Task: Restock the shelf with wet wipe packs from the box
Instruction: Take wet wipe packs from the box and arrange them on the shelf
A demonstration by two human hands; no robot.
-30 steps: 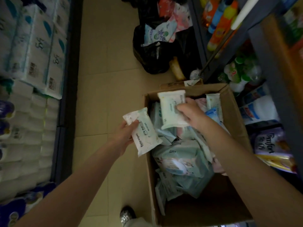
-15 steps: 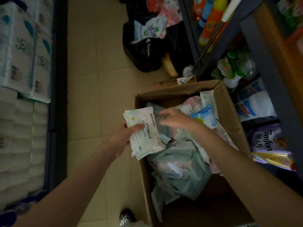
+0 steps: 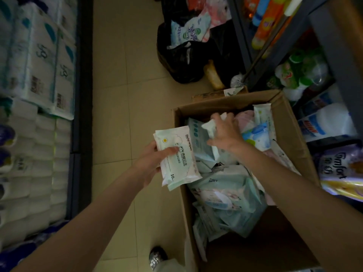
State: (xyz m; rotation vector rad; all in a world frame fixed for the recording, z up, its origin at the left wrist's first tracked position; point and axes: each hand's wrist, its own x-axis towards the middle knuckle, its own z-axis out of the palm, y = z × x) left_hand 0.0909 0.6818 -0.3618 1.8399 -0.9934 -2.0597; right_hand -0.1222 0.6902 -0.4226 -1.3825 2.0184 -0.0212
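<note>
An open cardboard box [image 3: 290,124] on the floor holds several wet wipe packs [image 3: 225,193] in pale green, white and blue. My left hand [image 3: 151,163] grips a small stack of two packs [image 3: 176,156] just left of the box's left wall; the top one is white and reads "Baby wipes". My right hand [image 3: 229,134] is down in the far part of the box, fingers and thumb curled round a small white pack [image 3: 208,128]. The shelf [image 3: 334,46] stands to the right of the box.
Detergent and softener bottles [image 3: 332,167] fill the right shelf's lower levels. Tissue bundles [image 3: 39,65] line the left shelving. A black bag [image 3: 182,59] with more packs sits on the tiled floor beyond the box. My shoe [image 3: 157,256] is beside the box's near corner.
My right hand laid its white pack onto the one in my left hand, then went back into the box and took hold of another white pack.
</note>
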